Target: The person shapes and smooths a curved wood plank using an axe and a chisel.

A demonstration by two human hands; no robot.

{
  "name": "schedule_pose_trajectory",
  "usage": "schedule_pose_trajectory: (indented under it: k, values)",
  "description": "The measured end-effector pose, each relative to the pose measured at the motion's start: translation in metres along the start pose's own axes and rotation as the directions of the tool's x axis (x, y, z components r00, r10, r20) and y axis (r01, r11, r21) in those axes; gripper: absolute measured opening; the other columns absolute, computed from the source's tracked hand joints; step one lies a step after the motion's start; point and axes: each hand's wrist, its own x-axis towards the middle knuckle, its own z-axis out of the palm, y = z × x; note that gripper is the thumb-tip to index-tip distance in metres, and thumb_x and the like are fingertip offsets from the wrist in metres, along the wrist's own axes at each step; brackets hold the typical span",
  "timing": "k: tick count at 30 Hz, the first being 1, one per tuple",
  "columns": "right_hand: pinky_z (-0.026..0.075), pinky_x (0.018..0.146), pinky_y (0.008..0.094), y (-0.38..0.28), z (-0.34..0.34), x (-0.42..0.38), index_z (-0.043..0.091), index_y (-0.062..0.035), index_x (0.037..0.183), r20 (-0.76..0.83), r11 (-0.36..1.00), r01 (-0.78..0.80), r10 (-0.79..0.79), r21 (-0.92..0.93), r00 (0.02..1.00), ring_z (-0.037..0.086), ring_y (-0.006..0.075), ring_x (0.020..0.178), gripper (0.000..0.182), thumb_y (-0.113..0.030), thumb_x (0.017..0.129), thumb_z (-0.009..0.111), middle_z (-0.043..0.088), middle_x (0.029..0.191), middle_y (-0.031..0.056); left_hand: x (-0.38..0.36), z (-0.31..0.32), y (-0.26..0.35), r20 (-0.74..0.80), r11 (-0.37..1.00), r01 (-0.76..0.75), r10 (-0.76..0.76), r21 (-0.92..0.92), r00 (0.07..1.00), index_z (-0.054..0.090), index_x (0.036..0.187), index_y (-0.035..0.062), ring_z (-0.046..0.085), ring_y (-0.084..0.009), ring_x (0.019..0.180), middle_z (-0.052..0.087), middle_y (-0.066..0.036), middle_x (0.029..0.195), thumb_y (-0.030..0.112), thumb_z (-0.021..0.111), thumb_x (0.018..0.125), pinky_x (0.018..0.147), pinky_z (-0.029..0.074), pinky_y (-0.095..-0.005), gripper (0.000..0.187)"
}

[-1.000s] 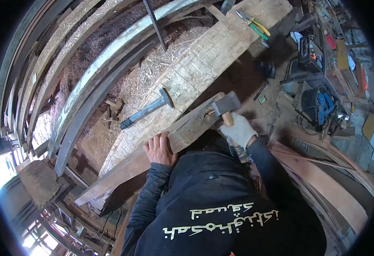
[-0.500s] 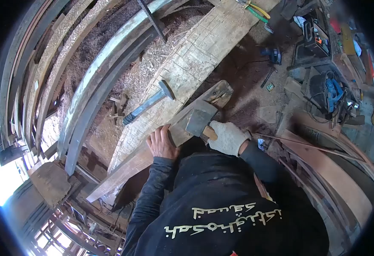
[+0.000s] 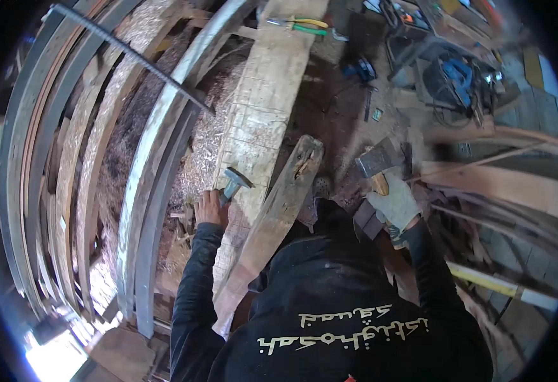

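Observation:
My bare left hand (image 3: pixel 211 209) is at the handle of a hammer (image 3: pixel 235 181) lying on the long marked plank (image 3: pixel 258 102); its fingers partly cover the handle. In my gloved right hand (image 3: pixel 395 202) is a hatchet (image 3: pixel 379 160), held by its short wooden handle, with the broad metal head pointing away from me, right of the timber. A thick, worn timber (image 3: pixel 279 210) with a hollow near its far end slants between my hands, touched by neither.
Pliers (image 3: pixel 298 25) lie at the plank's far end. Curved beams (image 3: pixel 155 146) stand on the left, crossed by a dark rod (image 3: pixel 132 54). Blue power tools (image 3: pixel 458 79) and wood pieces (image 3: pixel 502 184) are on the right.
My left hand has left the timber and reached the hammer. My right hand has moved the hatchet off the timber to the right. The view has turned.

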Motion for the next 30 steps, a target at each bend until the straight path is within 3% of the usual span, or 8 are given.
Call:
schedule_pose_trajectory:
  k: [2, 5, 11, 12, 14, 17, 24, 30]
  values:
    - [0.052, 0.054, 0.0390, 0.014, 0.006, -0.014, 0.060, -0.0007, 0.102, 0.014, 0.991, -0.072, 0.071, 0.117, 0.997, 0.067, 0.0239, 0.058, 0.032, -0.020, 0.089, 0.082, 0.064, 0.074, 0.0124, 0.003, 0.001, -0.018, -0.073, 0.992, -0.123, 0.123, 0.000, 0.990, 0.058, 0.130, 0.0141, 0.067, -0.0401, 0.113, 0.064, -0.017, 0.124, 0.025, 0.079, 0.092, 0.091, 0.052, -0.0550, 0.045]
    - [0.053, 0.060, 0.0413, 0.063, 0.021, -0.025, 0.062, -0.0008, 0.103, -0.058, 0.982, -0.088, 0.099, 0.170, 0.993, 0.069, 0.0268, 0.066, 0.035, -0.023, 0.088, 0.084, 0.066, 0.077, 0.0146, 0.015, -0.020, -0.023, -0.035, 0.937, -0.156, 0.153, -0.312, 0.988, 0.057, 0.128, 0.0104, 0.075, -0.0404, 0.084, 0.075, -0.018, 0.099, 0.020, 0.077, 0.096, 0.071, 0.058, -0.0512, 0.039]
    - [0.055, 0.070, 0.0468, 0.078, 0.036, -0.020, 0.065, -0.0010, 0.102, -0.069, 0.985, -0.117, 0.126, 0.128, 0.990, 0.071, 0.0377, 0.080, 0.040, -0.031, 0.085, 0.086, 0.069, 0.085, 0.0189, 0.085, -0.149, 0.084, -0.008, 0.750, -0.585, 0.613, -0.310, 0.790, 0.060, 0.132, 0.0091, 0.077, -0.0330, 0.082, 0.075, -0.015, 0.102, 0.013, 0.074, 0.097, 0.072, 0.062, -0.0435, 0.038]
    - [0.055, 0.071, 0.0473, 0.073, 0.036, -0.017, 0.066, -0.0011, 0.101, -0.064, 0.983, -0.130, 0.139, 0.131, 0.988, 0.071, 0.0390, 0.082, 0.041, -0.032, 0.084, 0.087, 0.070, 0.086, 0.0195, 0.100, -0.158, 0.098, 0.128, 0.767, -0.594, 0.633, -0.243, 0.764, 0.063, 0.137, 0.0058, 0.079, -0.0338, 0.089, 0.077, -0.017, 0.114, 0.012, 0.075, 0.096, 0.079, 0.064, -0.0441, 0.043]
    - [0.055, 0.070, 0.0463, 0.064, 0.035, -0.010, 0.064, -0.0025, 0.101, -0.141, 0.995, 0.034, -0.046, -0.091, 0.989, 0.070, 0.0375, 0.080, 0.043, -0.035, 0.084, 0.087, 0.069, 0.085, 0.0192, 0.126, -0.168, 0.130, 0.320, 0.759, -0.617, 0.648, -0.206, 0.691, 0.064, 0.137, 0.0067, 0.079, -0.0325, 0.089, 0.076, -0.015, 0.118, 0.013, 0.073, 0.097, 0.080, 0.066, -0.0439, 0.041]
    - [0.055, 0.070, 0.0460, 0.056, 0.031, 0.001, 0.063, -0.0034, 0.105, -0.100, 0.954, 0.104, -0.137, -0.282, 0.986, 0.070, 0.0373, 0.080, 0.049, -0.040, 0.084, 0.089, 0.068, 0.086, 0.0191, 0.160, -0.149, 0.144, 0.337, 0.620, -0.758, 0.771, -0.201, 0.541, 0.066, 0.139, 0.0089, 0.079, -0.0316, 0.091, 0.076, -0.013, 0.122, 0.014, 0.072, 0.098, 0.081, 0.066, -0.0433, 0.041]
    - [0.057, 0.071, 0.0481, 0.014, 0.019, 0.024, 0.063, -0.0047, 0.113, 0.005, 0.957, 0.056, -0.057, -0.283, 0.998, 0.071, 0.0408, 0.080, 0.057, -0.046, 0.085, 0.089, 0.070, 0.091, 0.0187, 0.198, -0.131, 0.154, 0.486, 0.566, -0.808, 0.760, -0.167, 0.432, 0.065, 0.144, 0.0123, 0.078, -0.0326, 0.099, 0.076, -0.013, 0.123, 0.015, 0.074, 0.098, 0.084, 0.066, -0.0429, 0.047]
    - [0.059, 0.073, 0.0481, -0.043, 0.002, 0.066, 0.062, -0.0072, 0.119, -0.069, 0.978, 0.112, -0.126, -0.177, 0.990, 0.075, 0.0429, 0.089, 0.051, -0.041, 0.089, 0.085, 0.072, 0.094, 0.0225, 0.211, -0.132, 0.167, 0.557, 0.584, -0.779, 0.734, -0.226, 0.388, 0.065, 0.145, 0.0165, 0.078, -0.0309, 0.096, 0.077, -0.011, 0.120, 0.014, 0.075, 0.095, 0.082, 0.065, -0.0423, 0.051]
